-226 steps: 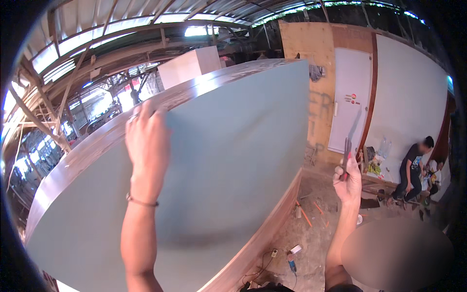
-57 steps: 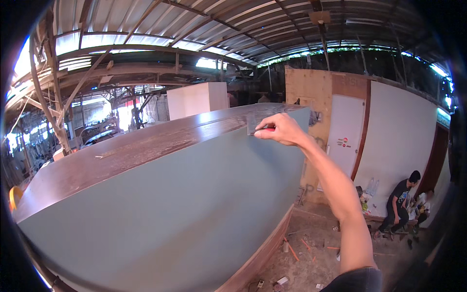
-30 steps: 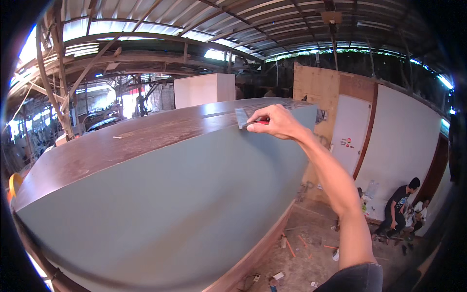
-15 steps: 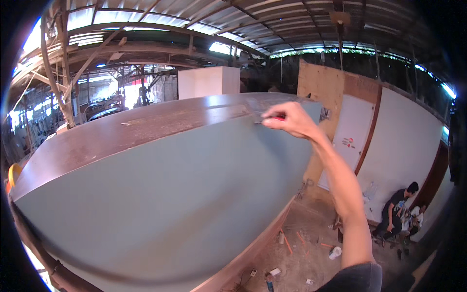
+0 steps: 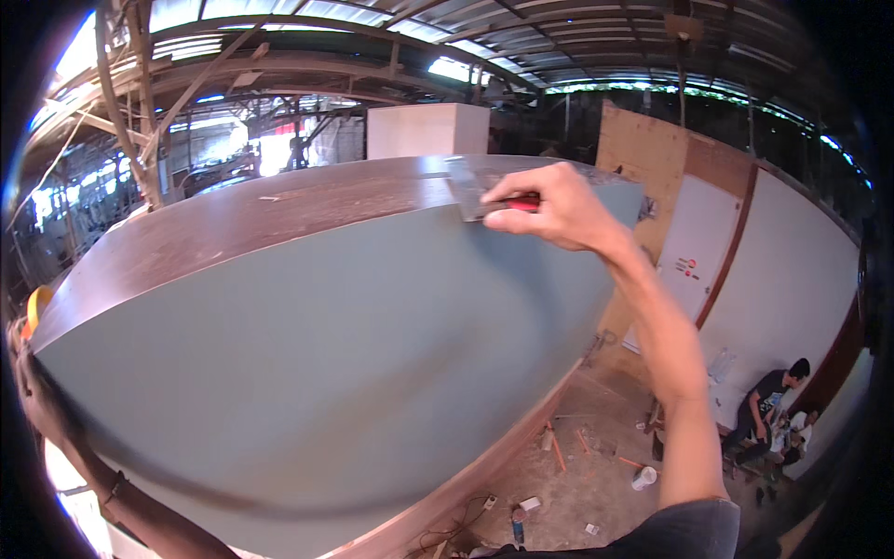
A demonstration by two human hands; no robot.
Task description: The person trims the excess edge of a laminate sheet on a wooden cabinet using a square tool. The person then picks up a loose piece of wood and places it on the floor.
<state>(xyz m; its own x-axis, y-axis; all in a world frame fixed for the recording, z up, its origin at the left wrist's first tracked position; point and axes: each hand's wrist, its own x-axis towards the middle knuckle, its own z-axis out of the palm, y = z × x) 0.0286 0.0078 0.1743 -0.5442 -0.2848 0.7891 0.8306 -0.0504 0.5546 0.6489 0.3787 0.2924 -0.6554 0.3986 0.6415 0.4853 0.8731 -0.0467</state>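
Observation:
A large cabinet-like piece has a grey-blue face [image 5: 307, 354] toward me and a dark brown glossy top [image 5: 214, 219]. In my right hand [image 5: 563, 210] is a scraper [image 5: 466, 191] with a wide metal blade and a red and black handle. Its blade lies across the edge where the brown top meets the grey-blue face. At the far left rim, my left hand [image 5: 23, 349] is by the corner of the piece, beside a yellow-orange round thing [image 5: 37, 306]. It is dark and distorted there, so its fingers do not show clearly.
Behind stands a white box-shaped cabinet [image 5: 424, 130]. On the floor at right are a white container [image 5: 643, 478], a blue power tool [image 5: 518, 526] and orange sticks [image 5: 557, 449]. Two people [image 5: 768, 405] sit at the right by a white wall. A plywood panel [image 5: 643, 154] stands behind.
My right hand has turned and the scraper has come left along the top edge, its blade now plainer to see. The view has shifted, bringing more of my left arm into sight.

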